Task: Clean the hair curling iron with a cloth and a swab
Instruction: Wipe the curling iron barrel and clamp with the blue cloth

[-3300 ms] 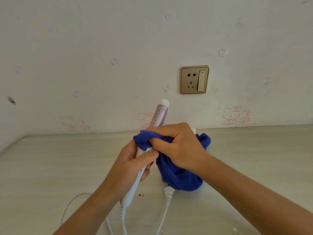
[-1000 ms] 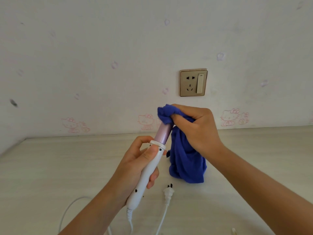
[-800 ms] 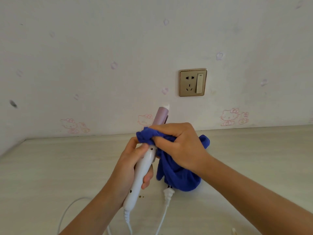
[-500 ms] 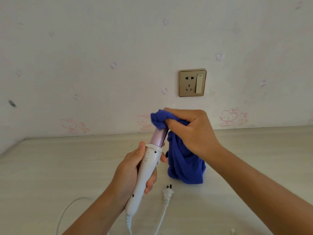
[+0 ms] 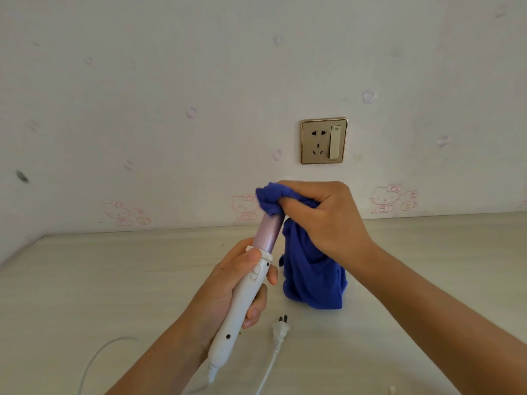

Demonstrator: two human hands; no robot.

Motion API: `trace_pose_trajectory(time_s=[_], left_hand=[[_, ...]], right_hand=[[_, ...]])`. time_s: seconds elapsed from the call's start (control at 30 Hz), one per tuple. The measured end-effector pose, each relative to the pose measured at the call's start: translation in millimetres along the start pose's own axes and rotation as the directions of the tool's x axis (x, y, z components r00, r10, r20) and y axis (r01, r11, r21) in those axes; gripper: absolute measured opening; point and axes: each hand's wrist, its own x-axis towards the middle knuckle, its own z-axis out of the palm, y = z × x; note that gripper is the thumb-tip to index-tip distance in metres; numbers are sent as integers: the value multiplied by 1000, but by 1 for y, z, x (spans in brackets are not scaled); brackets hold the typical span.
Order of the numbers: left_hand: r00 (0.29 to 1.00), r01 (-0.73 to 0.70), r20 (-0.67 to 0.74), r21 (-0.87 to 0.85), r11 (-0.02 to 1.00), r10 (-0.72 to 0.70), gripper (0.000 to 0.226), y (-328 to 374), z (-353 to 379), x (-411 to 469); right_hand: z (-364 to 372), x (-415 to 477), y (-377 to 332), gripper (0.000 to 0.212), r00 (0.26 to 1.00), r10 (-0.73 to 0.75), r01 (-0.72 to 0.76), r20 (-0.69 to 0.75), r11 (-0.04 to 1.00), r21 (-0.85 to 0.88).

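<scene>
Head view: left hand (image 5: 228, 283) is gripping the white plastic handle of the lilac-barrelled hair curling iron (image 5: 245, 295), fingers and thumb curled round it. It is holding the iron tilted above the pale wood-grain table (image 5: 99, 280), barrel pointing up and right. Right hand (image 5: 322, 220) is pinching the bunched blue cloth (image 5: 310, 277) over the barrel tip, which is hidden under the fabric. Remaining cloth is hanging down right of the handle; contact with the table cannot be told. White two-pin plug (image 5: 281, 327) and its white cord (image 5: 268, 369) are lying on the table, below the cloth. Gold-framed wall socket (image 5: 324, 141) is sitting above the right hand.
</scene>
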Motion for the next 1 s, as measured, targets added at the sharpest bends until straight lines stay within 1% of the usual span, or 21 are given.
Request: trace_pose_trajectory(time_s=[0.03, 0.1, 0.13, 0.17, 0.2, 0.27, 0.33, 0.37, 0.4, 0.47, 0.53, 0.57, 0.63, 0.67, 0.7, 0.73, 0.8, 0.87, 0.9, 0.97, 1.0], left_hand=[[1000, -11, -16, 8, 1000, 11, 33, 2, -2, 0], [998, -45, -52, 60, 997, 48, 38, 6, -6, 0], [994, -68, -74, 104, 992, 76, 39, 7, -8, -1], [990, -88, -97, 150, 985, 103, 39, 8, -8, -3], [985, -100, -116, 198, 975, 124, 39, 9, -8, -5], [977, -114, -133, 328, 938, 166, 43, 9, -6, -7], [972, -128, -122, 447, 885, 202, 55, 7, -4, -8], [972, -135, -106, 479, 867, 209, 59, 7, -2, -9], [974, -144, -84, 493, 858, 212, 59, 6, -1, -10], [976, -155, -56, 503, 850, 210, 57, 5, 1, -11], [972, -137, -96, 512, 848, 215, 59, 6, 1, -11], [965, -120, -137, 527, 841, 223, 59, 7, -1, -10], [944, -83, -213, 585, 807, 252, 52, 9, -7, -9], [936, -63, -240, 609, 791, 259, 48, 9, -9, -8], [930, -43, -262, 621, 783, 259, 46, 8, -10, -8], [925, -28, -279, 624, 781, 256, 46, 6, -10, -9], [923, -17, -293, 620, 784, 251, 48, 2, -9, -9], [925, -25, -276, 640, 768, 260, 49, -1, -7, -8], [927, -34, -256, 668, 743, 273, 49, -2, -6, -7], [933, -44, -216, 722, 691, 286, 50, -3, -5, -8], [940, -50, -197, 729, 682, 279, 53, -3, -4, -9]], right_hand=[[5, -3, -2, 28, 997, 2, -3, 79, 1000, 10], [14, -10, -6, 33, 969, 13, -27, 247, 998, 52], [18, -12, -7, 33, 952, 16, -39, 305, 997, 69], [20, -13, -7, 33, 948, 16, -36, 319, 998, 58], [19, -13, -7, 32, 957, 15, -22, 291, 999, 22], [14, -8, -5, 30, 986, 22, -17, 163, 999, -34], [7, -2, -4, 31, 1000, 9, -9, 12, 1000, -23], [3, 0, -3, 33, 999, 2, -2, -46, 1000, -11], [-1, 3, -1, 34, 997, 2, -3, -83, 1000, -2], [-4, 3, 1, 34, 995, 9, -10, -95, 1000, -5], [1, -1, 3, 33, 1000, 26, -26, -1, 999, -28], [7, -5, 3, 33, 996, 44, -42, 83, 999, -35], [20, -12, 3, 33, 964, 58, -49, 259, 998, -44], [25, -14, 3, 33, 950, 68, -51, 305, 997, -65], [27, -14, 4, 32, 947, 83, -56, 309, 994, -95], [26, -12, 5, 31, 955, 98, -65, 279, 990, -125], [19, -7, 8, 29, 981, 124, -104, 149, 985, -136], [11, -3, 8, 32, 994, 112, -110, 19, 991, -80], [8, -1, 8, 34, 995, 92, -94, -31, 994, -49], [4, 0, 6, 36, 995, 56, -57, -81, 998, -13], [3, 0, 5, 36, 995, 43, -43, -85, 999, 6]])
